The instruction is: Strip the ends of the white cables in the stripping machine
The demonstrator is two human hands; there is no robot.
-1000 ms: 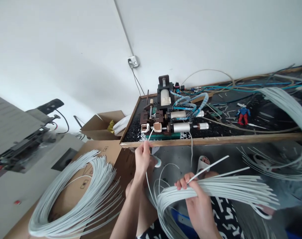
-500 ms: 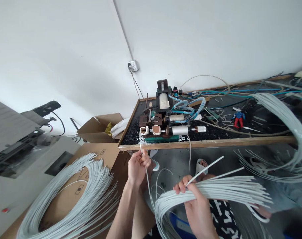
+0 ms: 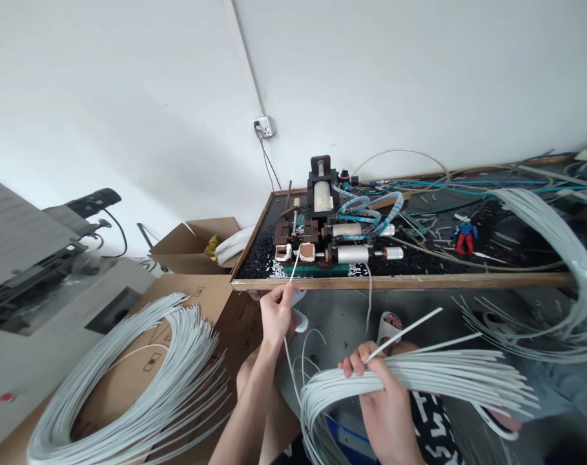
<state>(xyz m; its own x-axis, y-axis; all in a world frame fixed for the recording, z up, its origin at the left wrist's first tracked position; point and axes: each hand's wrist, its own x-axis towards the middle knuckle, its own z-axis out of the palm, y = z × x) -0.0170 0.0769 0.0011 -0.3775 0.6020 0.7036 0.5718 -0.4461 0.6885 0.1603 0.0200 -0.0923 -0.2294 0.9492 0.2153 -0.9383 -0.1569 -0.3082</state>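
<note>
head view, item: one white cable [image 3: 292, 272], pinched tight between thumb and fingers of the left hand [image 3: 276, 316]. long axis runs up from the grip to a pale clamp block [image 3: 307, 252] on a pneumatic machine [image 3: 322, 201], just past the bench's front edge [image 3: 400, 281]; contact cannot be told. left hand lies nearer the block than the right. lower length drops toward a bundle of white cables [image 3: 419, 378], clenched in the right hand [image 3: 383, 403]. nearby: coil of white cables [image 3: 128, 394] on flattened cardboard [image 3: 186, 300], lower left.
</note>
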